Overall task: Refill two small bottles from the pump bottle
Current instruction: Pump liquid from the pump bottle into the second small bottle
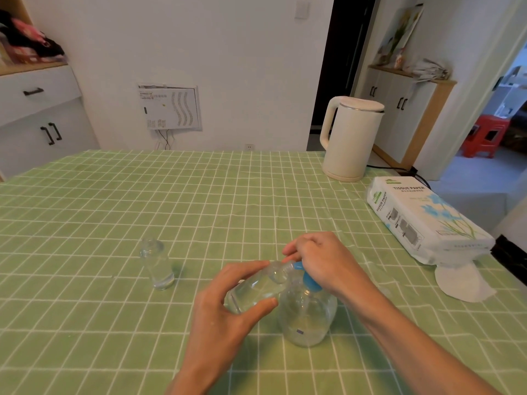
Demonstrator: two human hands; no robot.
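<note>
A clear pump bottle [306,317] with a blue pump head [309,280] stands on the green checked tablecloth near the front. My right hand [319,258] rests on top of the pump head, fingers curled over it. My left hand [228,306] holds a small clear bottle [256,289] tilted on its side, its open mouth up against the blue spout. A second small clear bottle [156,263] stands upright and uncapped to the left, apart from both hands.
A white electric kettle [349,138] stands at the back right with its cord trailing off the table. A pack of tissue paper [422,218] lies at the right edge, one tissue [462,283] hanging out. The tablecloth [114,201] covers the table.
</note>
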